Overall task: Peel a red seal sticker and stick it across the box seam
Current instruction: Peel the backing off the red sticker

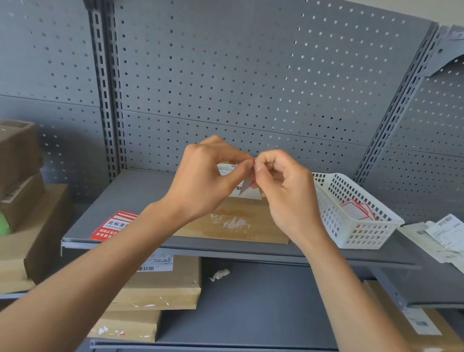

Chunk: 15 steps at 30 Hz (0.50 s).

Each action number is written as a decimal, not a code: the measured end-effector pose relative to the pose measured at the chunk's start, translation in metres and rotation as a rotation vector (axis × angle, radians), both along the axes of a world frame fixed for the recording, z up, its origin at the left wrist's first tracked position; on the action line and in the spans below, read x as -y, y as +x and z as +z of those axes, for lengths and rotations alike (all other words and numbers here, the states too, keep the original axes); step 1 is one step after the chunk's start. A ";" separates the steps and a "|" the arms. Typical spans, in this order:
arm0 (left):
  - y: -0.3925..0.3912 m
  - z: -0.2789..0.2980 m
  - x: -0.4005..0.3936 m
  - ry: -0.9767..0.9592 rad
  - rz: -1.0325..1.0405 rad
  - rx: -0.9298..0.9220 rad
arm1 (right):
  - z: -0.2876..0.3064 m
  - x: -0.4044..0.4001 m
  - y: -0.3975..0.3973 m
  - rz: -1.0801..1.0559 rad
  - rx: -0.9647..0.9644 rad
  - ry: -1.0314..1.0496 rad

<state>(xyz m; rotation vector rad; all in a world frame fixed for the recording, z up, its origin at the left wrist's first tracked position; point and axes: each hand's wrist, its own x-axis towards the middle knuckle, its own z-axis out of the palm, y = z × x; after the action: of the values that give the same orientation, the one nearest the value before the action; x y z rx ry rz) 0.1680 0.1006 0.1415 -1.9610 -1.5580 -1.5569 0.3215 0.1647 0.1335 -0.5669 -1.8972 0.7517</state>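
A flat cardboard box (pixel 237 222) with torn tape marks lies on the grey shelf (pixel 137 194) in front of me. Above it my left hand (pixel 204 178) and my right hand (pixel 286 190) meet, fingertips pinched together on a small sticker (pixel 245 187). A red edge shows between the fingertips and a pale sheet hangs below them. Whether sticker and backing have come apart I cannot tell. A stack of red seal stickers (pixel 111 224) lies at the shelf's front left.
A white plastic basket (pixel 362 232) holding red-edged paper pieces stands right of the box. Shipping labels (pixel 453 242) lie on the right shelf. Stacked cardboard boxes (pixel 4 180) fill the left shelf, and more boxes (pixel 156 288) sit on the shelves below. Pegboard backs everything.
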 end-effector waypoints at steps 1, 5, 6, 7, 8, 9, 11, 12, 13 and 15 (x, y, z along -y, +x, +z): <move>0.000 0.000 -0.001 -0.014 0.004 0.016 | 0.001 0.000 0.000 0.004 -0.001 -0.003; -0.002 -0.002 -0.004 -0.084 0.016 0.158 | 0.001 0.000 -0.001 -0.004 -0.015 -0.018; -0.003 -0.001 -0.004 -0.101 0.013 0.205 | 0.001 -0.001 -0.002 -0.018 -0.023 -0.025; -0.004 0.000 -0.005 -0.118 0.012 0.247 | 0.001 -0.003 -0.002 -0.035 -0.032 -0.032; -0.005 0.001 -0.005 -0.133 0.014 0.286 | 0.000 -0.005 -0.002 -0.051 -0.042 -0.038; -0.008 0.002 -0.005 -0.145 0.013 0.327 | 0.000 -0.007 -0.002 -0.064 -0.053 -0.044; -0.014 0.005 -0.007 -0.153 0.006 0.418 | 0.000 -0.011 -0.001 -0.082 -0.071 -0.066; -0.017 0.006 -0.007 -0.149 0.011 0.458 | -0.001 -0.012 0.000 -0.089 -0.079 -0.081; -0.020 0.007 -0.008 -0.144 0.020 0.491 | 0.000 -0.013 0.001 -0.097 -0.087 -0.094; -0.026 0.008 -0.009 -0.136 0.037 0.540 | 0.001 -0.016 0.003 -0.111 -0.098 -0.117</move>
<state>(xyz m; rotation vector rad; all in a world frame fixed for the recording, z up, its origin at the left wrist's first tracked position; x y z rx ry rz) 0.1418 0.1093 0.1498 -1.6362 -1.9197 -2.1387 0.3249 0.1802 0.1341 -0.6905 -1.7259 0.8073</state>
